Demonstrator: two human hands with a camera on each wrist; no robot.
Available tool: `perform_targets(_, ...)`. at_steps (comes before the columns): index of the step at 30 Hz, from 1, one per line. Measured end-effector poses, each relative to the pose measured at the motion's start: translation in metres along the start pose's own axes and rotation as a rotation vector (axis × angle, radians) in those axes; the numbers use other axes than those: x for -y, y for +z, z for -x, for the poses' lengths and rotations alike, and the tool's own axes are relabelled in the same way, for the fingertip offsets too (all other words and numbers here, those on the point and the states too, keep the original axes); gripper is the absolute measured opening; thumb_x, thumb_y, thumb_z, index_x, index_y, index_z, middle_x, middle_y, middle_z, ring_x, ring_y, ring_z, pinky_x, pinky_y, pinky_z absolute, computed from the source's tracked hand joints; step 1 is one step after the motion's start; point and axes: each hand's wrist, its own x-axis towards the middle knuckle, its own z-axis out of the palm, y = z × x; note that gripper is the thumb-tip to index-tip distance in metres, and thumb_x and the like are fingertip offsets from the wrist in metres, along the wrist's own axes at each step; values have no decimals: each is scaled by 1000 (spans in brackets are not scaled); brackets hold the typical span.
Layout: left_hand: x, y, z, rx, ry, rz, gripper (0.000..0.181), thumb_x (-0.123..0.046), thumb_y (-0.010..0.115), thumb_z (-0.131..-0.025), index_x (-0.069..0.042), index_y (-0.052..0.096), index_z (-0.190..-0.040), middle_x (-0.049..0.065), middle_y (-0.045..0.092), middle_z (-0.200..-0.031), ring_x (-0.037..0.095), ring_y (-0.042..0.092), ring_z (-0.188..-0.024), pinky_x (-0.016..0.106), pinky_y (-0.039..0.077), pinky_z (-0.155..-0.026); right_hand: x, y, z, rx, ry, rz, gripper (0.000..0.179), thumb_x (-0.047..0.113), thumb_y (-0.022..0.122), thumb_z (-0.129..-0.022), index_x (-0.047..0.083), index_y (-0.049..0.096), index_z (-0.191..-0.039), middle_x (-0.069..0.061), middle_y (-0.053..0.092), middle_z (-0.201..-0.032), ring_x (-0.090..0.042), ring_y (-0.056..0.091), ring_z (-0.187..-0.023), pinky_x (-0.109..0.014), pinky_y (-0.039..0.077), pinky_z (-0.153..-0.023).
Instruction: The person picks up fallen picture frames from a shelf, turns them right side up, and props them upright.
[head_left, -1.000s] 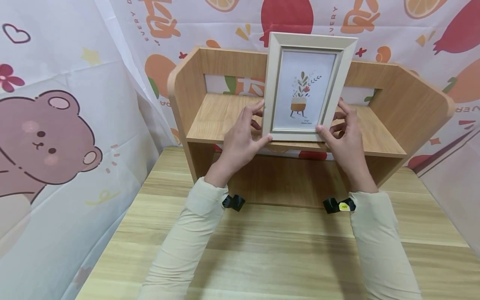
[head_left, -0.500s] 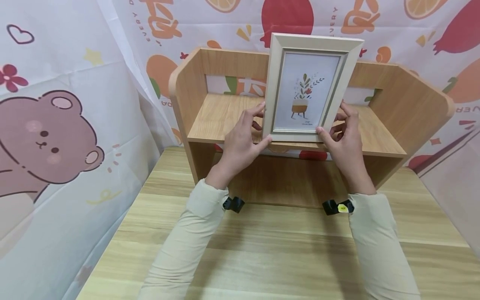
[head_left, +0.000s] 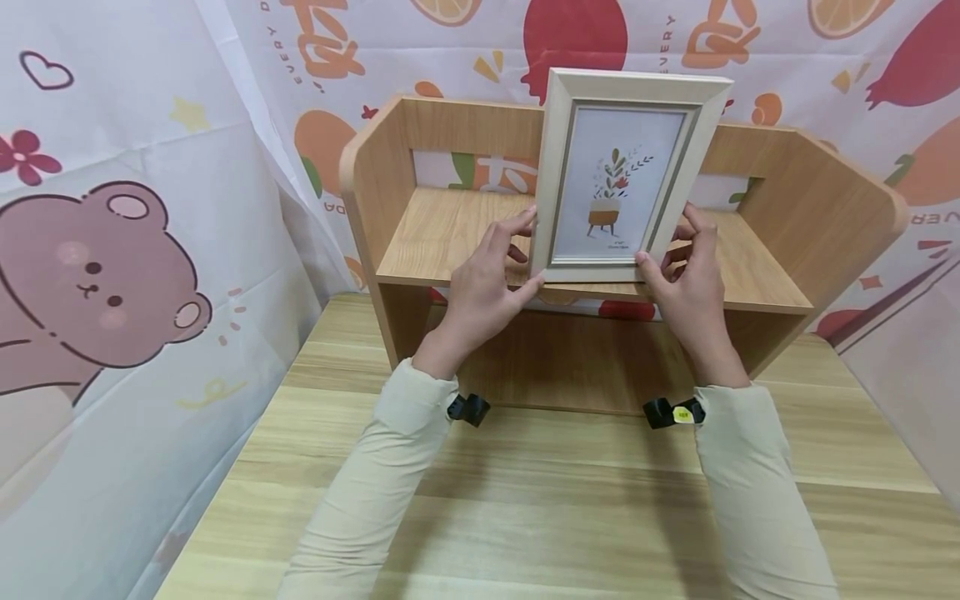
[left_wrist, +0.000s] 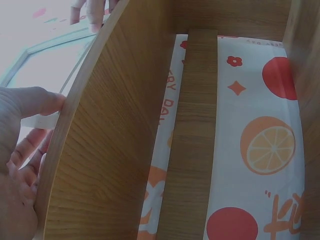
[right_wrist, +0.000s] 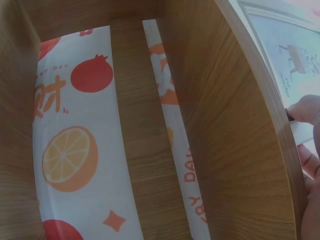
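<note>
A cream picture frame [head_left: 633, 271] with a printed potted plant stands near the front edge of the upper shelf of a wooden desk shelf [head_left: 442, 242], leaning back a little. At its lower left corner, my left hand [head_left: 483, 279] holds the side, thumb at the front and index finger higher up the edge. My right hand [head_left: 690, 275] grips the lower right side, the thumb on the front border and the fingers partly hidden behind. The left wrist view shows the thumb [left_wrist: 42, 100] beside the shelf board's edge; in the right wrist view the frame [right_wrist: 250, 30] is only partly visible.
The shelf's side panels [head_left: 828, 196] rise at both ends, and a lower compartment [head_left: 570, 358] lies beneath the board. The unit stands on a light wooden table [head_left: 570, 517]. Printed cloth [head_left: 450, 50] hangs behind and a bear-print cloth [head_left: 247, 192] hangs at the left.
The picture frame has shifted slightly to the right in the head view, its top moving most. Both hands stay at its lower sides and have barely moved.
</note>
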Motion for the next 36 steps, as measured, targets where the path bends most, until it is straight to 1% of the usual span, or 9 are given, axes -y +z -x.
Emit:
perform_targets(4, 1, 1, 0, -17, 19, 2, 70, -13, 74, -84, -13, 36, -144, 6, 57, -125, 19, 63, -95, 25, 40, -50, -1, 0, -1, 2, 18, 17, 66, 24, 62, -93, 34, 24, -146, -12, 47, -121, -12, 45, -83, -16, 41, -70)
perform_targets(8, 3, 1, 0, -38, 37, 1, 69, -12, 75, -83, -13, 40, -142, 7, 60, -121, 21, 60, -98, 29, 48, -61, -2, 1, -1, 3, 28, 31, 66, 26, 61, -93, 35, 23, -147, -12, 47, -125, -13, 45, -85, -16, 41, -71)
perform_targets(11, 4, 1, 1, -43, 43, 5, 69, -11, 76, -81, -13, 43, -141, 7, 61, -116, 22, 58, -96, 31, 49, -67, -1, 2, -1, 4, 39, 46, 66, 27, 60, -94, 35, 22, -147, -12, 47, -129, -14, 46, -87, -16, 41, -72)
perform_targets(15, 5, 1, 0, -33, 38, 13, 68, -10, 76, -81, -15, 44, -141, 6, 62, -113, 21, 57, -92, 29, 45, -61, 0, 1, -2, 3, 48, 50, 65, 27, 58, -94, 36, 21, -147, -12, 47, -131, -14, 46, -89, -16, 41, -73)
perform_targets(19, 4, 0, -1, -12, 19, 10, 68, -12, 75, -82, -18, 43, -142, 5, 63, -111, 19, 57, -89, 27, 40, -55, 2, 1, -3, -2, 61, 50, 64, 27, 58, -95, 36, 21, -146, -12, 47, -130, -14, 47, -89, -15, 42, -74)
perform_targets(27, 3, -1, -1, 18, -14, -3, 68, -15, 75, -83, -22, 42, -142, 3, 65, -106, 17, 59, -88, 27, 40, -56, 1, 2, -5, -8, 88, 69, 64, 29, 57, -95, 35, 21, -147, -13, 47, -129, -14, 49, -91, -16, 43, -76)
perform_targets(32, 2, -1, -2, 11, -16, -11, 67, -16, 75, -83, -24, 42, -141, 1, 66, -103, 16, 60, -86, 27, 39, -54, 0, 2, -6, -10, 104, 85, 64, 31, 57, -95, 35, 21, -148, -13, 48, -128, -15, 50, -93, -17, 44, -78)
perform_targets(36, 1, 0, -2, 1, -11, -19, 67, -17, 75, -83, -24, 42, -140, 1, 67, -100, 15, 63, -83, 26, 38, -53, 0, 2, -7, -8, 116, 100, 65, 32, 57, -95, 35, 21, -148, -13, 49, -126, -16, 51, -95, -20, 45, -80)
